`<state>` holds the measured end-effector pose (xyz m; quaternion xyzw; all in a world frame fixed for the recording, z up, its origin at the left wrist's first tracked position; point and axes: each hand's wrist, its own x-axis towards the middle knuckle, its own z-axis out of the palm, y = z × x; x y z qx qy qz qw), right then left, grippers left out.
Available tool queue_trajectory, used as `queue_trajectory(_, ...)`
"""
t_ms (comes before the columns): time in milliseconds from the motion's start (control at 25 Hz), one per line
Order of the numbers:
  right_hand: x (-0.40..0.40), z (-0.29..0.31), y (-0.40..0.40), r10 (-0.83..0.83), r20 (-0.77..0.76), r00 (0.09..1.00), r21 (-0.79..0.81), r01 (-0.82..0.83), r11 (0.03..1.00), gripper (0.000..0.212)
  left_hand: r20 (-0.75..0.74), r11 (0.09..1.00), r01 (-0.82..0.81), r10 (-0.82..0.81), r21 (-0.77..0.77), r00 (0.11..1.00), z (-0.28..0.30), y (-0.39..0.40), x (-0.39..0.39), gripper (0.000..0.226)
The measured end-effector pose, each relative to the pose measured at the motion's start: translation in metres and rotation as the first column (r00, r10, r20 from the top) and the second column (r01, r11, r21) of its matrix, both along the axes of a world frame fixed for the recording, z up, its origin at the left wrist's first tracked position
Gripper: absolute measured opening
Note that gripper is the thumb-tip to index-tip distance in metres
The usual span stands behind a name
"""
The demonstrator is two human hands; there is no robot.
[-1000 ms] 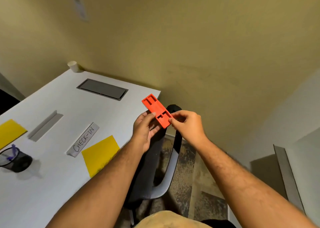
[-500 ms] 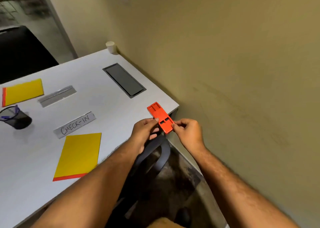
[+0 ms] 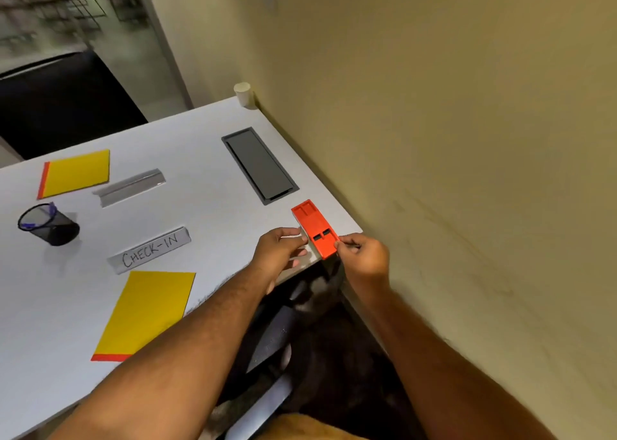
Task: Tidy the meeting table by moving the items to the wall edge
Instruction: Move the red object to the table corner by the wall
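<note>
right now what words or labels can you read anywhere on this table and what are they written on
"CHECK-IN": handwritten in dark marker on the clear name stand lying on the white table.
The second clear stand, farther back, shows no writing.
The orange plastic piece, held between the left hand and right hand, shows no text.
Both yellow folders show no text.

It was an office meeting room: a white table (image 3: 207, 212) with a cable hatch (image 3: 260, 165) at twelve o'clock, a "CHECK-IN" sign (image 3: 150, 250) at nine
</note>
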<state>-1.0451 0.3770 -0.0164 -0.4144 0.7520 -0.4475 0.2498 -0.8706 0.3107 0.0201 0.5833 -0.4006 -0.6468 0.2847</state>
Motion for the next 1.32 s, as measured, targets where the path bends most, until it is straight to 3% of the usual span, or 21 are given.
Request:
queue_trajectory(160,-0.020,-0.004,-0.040,-0.064,-0.096,0.993,-0.012,0.063,0.998,0.010,0.017,1.000,-0.016,0.017,-0.007,1.000,-0.002,-0.038,-0.001,0.023)
queue_trajectory(240,-0.034,-0.012,-0.061,-0.026,-0.186,0.982,0.069,0.039,0.997,0.011,0.052,0.999,-0.038,0.038,0.006,0.998,-0.009,-0.053,-0.005,0.019)
queue_trajectory(360,-0.054,-0.033,-0.095,0.005,-0.169,0.986,0.184,0.026,0.982,0.013,0.094,0.999,-0.042,0.042,-0.010,0.995,-0.022,-0.072,-0.010,0.016)
queue_trajectory(480,-0.067,-0.059,-0.131,0.099,-0.242,0.965,0.267,-0.032,0.963,0.014,0.110,0.985,-0.170,0.168,0.010,0.980,-0.037,-0.083,-0.006,0.016)
queue_trajectory(760,-0.092,-0.110,-0.206,0.125,-0.296,0.947,0.397,0.003,0.918,0.014,0.244,0.899,-0.430,0.402,0.076,0.883,-0.083,-0.087,0.005,0.014)
queue_trajectory(960,-0.080,-0.113,-0.209,0.190,-0.331,0.924,0.465,-0.015,0.885,0.015,0.266,0.971,-0.234,0.212,0.051,0.940,-0.089,-0.088,-0.029,0.010)
queue_trajectory(1120,-0.078,-0.136,-0.198,0.433,-0.485,0.760,0.428,-0.225,0.875,0.026,0.254,0.986,-0.164,0.150,0.035,0.956,-0.083,-0.091,-0.032,0.014)
queue_trajectory(1160,-0.077,-0.144,-0.198,0.455,-0.453,0.767,0.434,-0.256,0.863,0.028,0.250,0.985,-0.167,0.153,0.034,0.956,-0.083,-0.092,-0.031,0.014)
queue_trajectory(1240,-0.074,-0.145,-0.202,0.387,-0.304,0.870,0.416,-0.244,0.876,0.015,0.254,0.984,-0.174,0.160,0.036,0.954,-0.084,-0.090,-0.027,0.014)
queue_trajectory(1320,-0.075,-0.147,-0.209,0.358,-0.221,0.907,0.423,-0.242,0.873,0.025,0.261,0.982,-0.184,0.167,0.039,0.951,-0.086,-0.087,-0.023,0.014)
